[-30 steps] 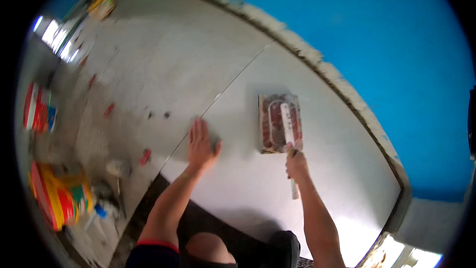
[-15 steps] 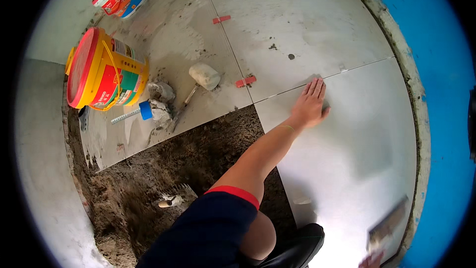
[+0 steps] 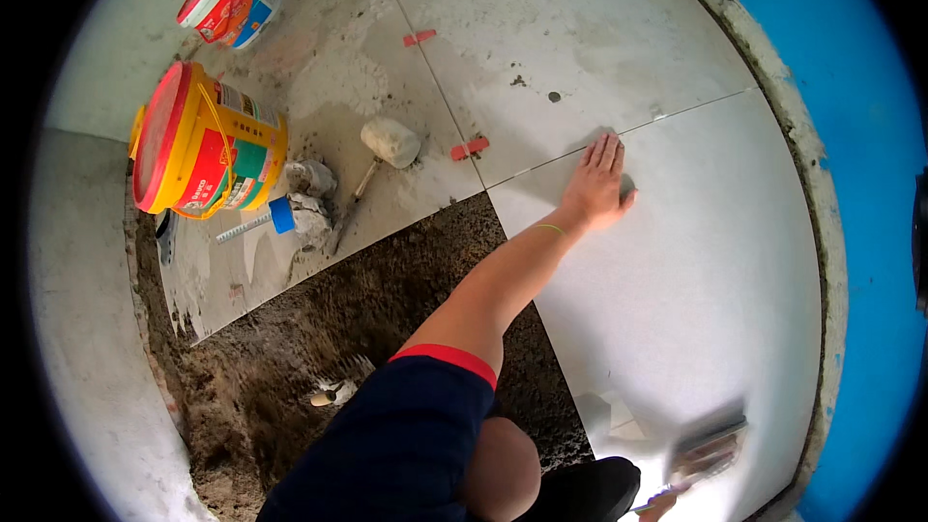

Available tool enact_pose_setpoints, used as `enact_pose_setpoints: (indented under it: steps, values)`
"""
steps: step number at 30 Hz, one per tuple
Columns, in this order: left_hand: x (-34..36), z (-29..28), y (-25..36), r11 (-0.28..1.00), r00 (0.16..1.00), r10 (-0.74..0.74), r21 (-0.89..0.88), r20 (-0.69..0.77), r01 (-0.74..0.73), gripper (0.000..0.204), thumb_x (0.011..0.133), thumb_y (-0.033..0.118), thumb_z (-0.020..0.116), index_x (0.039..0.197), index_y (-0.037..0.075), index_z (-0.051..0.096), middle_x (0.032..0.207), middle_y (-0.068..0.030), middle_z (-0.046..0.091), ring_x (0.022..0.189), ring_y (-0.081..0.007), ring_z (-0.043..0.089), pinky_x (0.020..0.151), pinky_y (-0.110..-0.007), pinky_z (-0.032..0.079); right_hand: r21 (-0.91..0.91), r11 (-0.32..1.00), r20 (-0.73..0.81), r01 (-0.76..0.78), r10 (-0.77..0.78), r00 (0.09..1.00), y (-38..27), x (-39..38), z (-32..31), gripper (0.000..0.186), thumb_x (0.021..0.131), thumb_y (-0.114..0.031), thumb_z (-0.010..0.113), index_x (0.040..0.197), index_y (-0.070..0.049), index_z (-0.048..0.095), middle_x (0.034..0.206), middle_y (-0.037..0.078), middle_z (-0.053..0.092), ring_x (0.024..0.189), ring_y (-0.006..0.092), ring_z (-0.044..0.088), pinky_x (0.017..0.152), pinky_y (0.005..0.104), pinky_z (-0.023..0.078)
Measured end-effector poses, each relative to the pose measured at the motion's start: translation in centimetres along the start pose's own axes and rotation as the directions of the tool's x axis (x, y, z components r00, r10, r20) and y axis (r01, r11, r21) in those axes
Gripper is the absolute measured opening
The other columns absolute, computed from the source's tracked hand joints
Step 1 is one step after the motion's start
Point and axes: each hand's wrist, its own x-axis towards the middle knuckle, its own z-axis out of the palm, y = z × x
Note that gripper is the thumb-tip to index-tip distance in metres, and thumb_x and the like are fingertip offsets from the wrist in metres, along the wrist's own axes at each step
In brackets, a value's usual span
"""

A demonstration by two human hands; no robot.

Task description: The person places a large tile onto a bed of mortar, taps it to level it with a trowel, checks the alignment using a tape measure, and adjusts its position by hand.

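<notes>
My left hand lies flat, fingers stretched out, on a large pale floor tile, its fingertips by the joint with the tile beyond. At the lower right, my right hand is partly cut off by the frame's edge and closed round the handle of a flat-headed tool. Motion blurs that tool's broad brown-grey head over the tile, so its exact kind is unclear. Left of this tile is a bed of dark, rough mortar. A trowel with a wooden handle rests in it.
A white-headed mallet and a blue-capped, clay-smeared object lie on the tiles. Red wedges sit along the joint. A yellow bucket and a white-and-red bucket stand left. A blue wall bounds the right.
The tool in my right hand has swung left across the tile near the lower edge, and more of that hand shows. My left hand stays flat at the joint; the view has shifted slightly.
</notes>
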Motion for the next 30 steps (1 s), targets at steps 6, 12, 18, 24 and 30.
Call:
enact_pose_setpoints:
  steps: [6,12,18,24,30]
  values:
    - [-1.1,-0.8,-0.5,0.991,0.996,0.089,0.099,0.026,-0.091,0.085,0.093,0.046,0.059,0.150,-0.012,0.032,0.159,-0.0292,0.028,0.151,-0.0389,0.024,0.124,-0.048,0.021,-0.020,0.991,0.083,0.133,-0.131,0.988,-4.2,1.3,5.3,0.054,0.101,-0.057,0.048,0.090,-0.007,0.064,0.060,0.009,0.052,0.045,0.0211,0.046,0.042,0.0366,0.037]
    - [-6.8,-2.9,-1.3,0.984,0.988,0.069,0.156,0.135,-0.090,0.086,0.098,0.049,0.050,0.153,-0.012,0.024,0.162,-0.0295,0.021,0.154,-0.0410,0.015,0.126,-0.049,0.016,-0.040,0.985,0.229,0.170,-0.156,0.961,-10.8,1.7,7.8,0.055,0.102,-0.055,0.047,0.088,-0.004,0.064,0.060,0.012,0.054,0.047,0.0230,0.046,0.044,0.0387,0.038]
    - [-15.4,-5.6,-1.7,0.994,0.959,-0.072,0.094,0.275,0.048,0.090,0.100,0.052,0.048,0.156,-0.011,0.014,0.166,-0.0271,0.010,0.155,-0.0421,0.007,0.127,-0.049,0.010,-0.092,0.962,0.281,0.258,-0.223,0.933,-14.0,0.3,8.0,0.056,0.104,-0.052,0.046,0.087,-0.001,0.064,0.061,0.015,0.056,0.048,0.0248,0.047,0.046,0.0408,0.039]
    - [-17.3,-11.4,-1.1,0.939,0.840,-0.295,0.302,0.456,0.166,0.107,0.095,0.067,0.050,0.155,-0.015,0.015,0.165,-0.0322,0.007,0.154,-0.0455,0.004,0.126,-0.051,0.007,-0.150,0.940,0.254,0.307,-0.264,0.931,-13.3,-0.3,8.1,0.058,0.105,-0.049,0.045,0.086,0.002,0.064,0.061,0.018,0.057,0.049,0.0267,0.047,0.048,0.0429,0.039]
    - [-15.7,-12.6,-1.3,0.899,0.801,-0.365,0.404,0.475,0.170,0.128,0.080,0.078,0.059,0.151,-0.020,0.019,0.159,-0.0423,0.012,0.151,-0.0532,0.008,0.124,-0.055,0.006,-0.200,0.926,0.186,0.321,-0.286,0.940,-6.5,1.8,5.8,0.059,0.106,-0.047,0.045,0.084,0.005,0.064,0.062,0.020,0.059,0.050,0.0286,0.048,0.049,0.0450,0.040]
